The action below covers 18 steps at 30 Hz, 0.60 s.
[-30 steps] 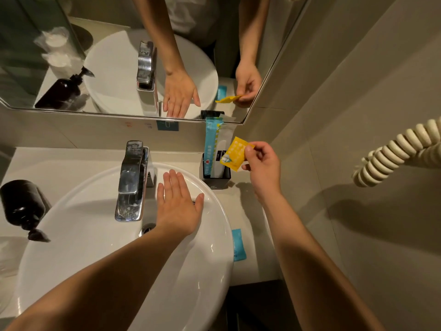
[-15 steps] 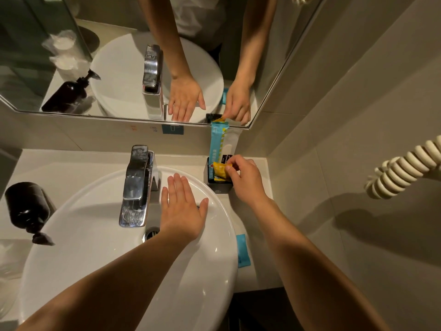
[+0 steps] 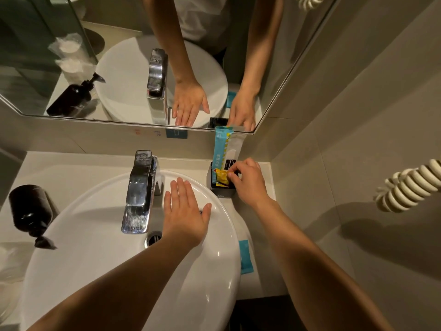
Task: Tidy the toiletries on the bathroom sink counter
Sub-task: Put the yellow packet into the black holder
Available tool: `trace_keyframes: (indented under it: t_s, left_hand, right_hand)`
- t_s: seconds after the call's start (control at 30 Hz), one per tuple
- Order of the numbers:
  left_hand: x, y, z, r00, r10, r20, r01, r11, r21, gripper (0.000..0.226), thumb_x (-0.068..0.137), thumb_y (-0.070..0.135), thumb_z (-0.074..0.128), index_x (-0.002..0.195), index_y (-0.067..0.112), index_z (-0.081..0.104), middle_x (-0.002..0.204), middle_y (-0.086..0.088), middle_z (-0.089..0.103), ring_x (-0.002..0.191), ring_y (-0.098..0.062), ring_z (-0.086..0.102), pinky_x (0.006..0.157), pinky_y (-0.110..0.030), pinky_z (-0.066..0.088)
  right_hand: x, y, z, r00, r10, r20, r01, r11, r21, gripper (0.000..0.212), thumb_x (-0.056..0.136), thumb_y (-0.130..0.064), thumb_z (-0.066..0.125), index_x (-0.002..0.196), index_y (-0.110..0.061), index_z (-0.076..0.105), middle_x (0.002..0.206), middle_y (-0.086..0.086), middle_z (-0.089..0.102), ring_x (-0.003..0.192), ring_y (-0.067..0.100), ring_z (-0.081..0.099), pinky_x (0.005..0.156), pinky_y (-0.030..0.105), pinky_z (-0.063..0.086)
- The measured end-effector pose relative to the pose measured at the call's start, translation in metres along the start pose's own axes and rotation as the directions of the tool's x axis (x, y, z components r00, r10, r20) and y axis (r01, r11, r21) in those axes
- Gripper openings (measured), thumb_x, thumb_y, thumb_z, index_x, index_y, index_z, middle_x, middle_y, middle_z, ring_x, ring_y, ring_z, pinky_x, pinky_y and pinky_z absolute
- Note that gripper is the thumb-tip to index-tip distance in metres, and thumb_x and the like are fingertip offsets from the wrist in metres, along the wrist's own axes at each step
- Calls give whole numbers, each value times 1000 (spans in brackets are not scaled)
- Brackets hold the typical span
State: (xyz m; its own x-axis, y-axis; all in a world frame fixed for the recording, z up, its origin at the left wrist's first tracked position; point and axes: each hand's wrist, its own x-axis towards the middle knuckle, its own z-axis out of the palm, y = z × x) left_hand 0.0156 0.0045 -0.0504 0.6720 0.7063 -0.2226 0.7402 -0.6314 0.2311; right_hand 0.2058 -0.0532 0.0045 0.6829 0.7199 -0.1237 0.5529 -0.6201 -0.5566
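Note:
A small black holder [image 3: 223, 192] stands on the counter at the back right, by the mirror corner. A tall blue and white packet [image 3: 224, 149] sticks up out of it. My right hand [image 3: 248, 180] pinches a yellow sachet [image 3: 222, 176] that sits inside the holder's top. My left hand [image 3: 185, 212] rests flat, fingers spread, on the far rim of the white basin [image 3: 100, 247], holding nothing. A blue sachet [image 3: 245, 256] lies flat on the counter to the right of the basin.
A chrome tap [image 3: 139, 189] stands at the basin's back. A dark pump bottle [image 3: 29, 211] is at the left, with wrapped clear items [image 3: 9, 263] at the far left edge. A coiled cream cord [image 3: 410, 185] hangs on the right wall. The mirror [image 3: 119, 56] reflects everything above.
My right hand brought the yellow sachet from the air down into the black holder and still grips it. The left hand stayed on the basin rim.

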Motion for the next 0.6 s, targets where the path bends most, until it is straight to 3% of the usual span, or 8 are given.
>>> trace_keyframes:
  t_s: [0.43, 0.53, 0.6]
  left_hand:
    - [-1, 0, -1, 1000, 5, 0, -5, 1000, -18, 86, 101, 62, 11, 158, 2, -13, 169, -19, -13, 156, -33, -15, 127, -49, -5]
    - [0, 0, 0, 1000, -3, 4, 3, 1000, -19, 87, 100, 62, 12, 158, 2, -13, 169, -18, -13, 156, -33, -14, 127, -49, -5]
    - [-1, 1, -1, 1000, -7, 9, 7, 1000, -24, 86, 100, 62, 12, 158, 3, -13, 169, -18, -12, 156, -33, -14, 127, -49, -5]
  right_hand:
    - [1, 6, 7, 996, 92, -9, -92, 994, 64, 4, 97, -19, 67, 99, -21, 69, 106, -3, 50, 108, 15, 48, 85, 23, 40]
    - [-6, 10, 5, 994, 90, -59, -81, 986, 144, 5, 96, -19, 68, 100, -20, 70, 105, -2, 52, 106, 16, 52, 80, 18, 41]
    - [-17, 14, 1, 988, 97, -118, -71, 976, 206, 7, 95, -17, 67, 101, -19, 70, 106, -2, 54, 103, 16, 56, 81, 22, 46]
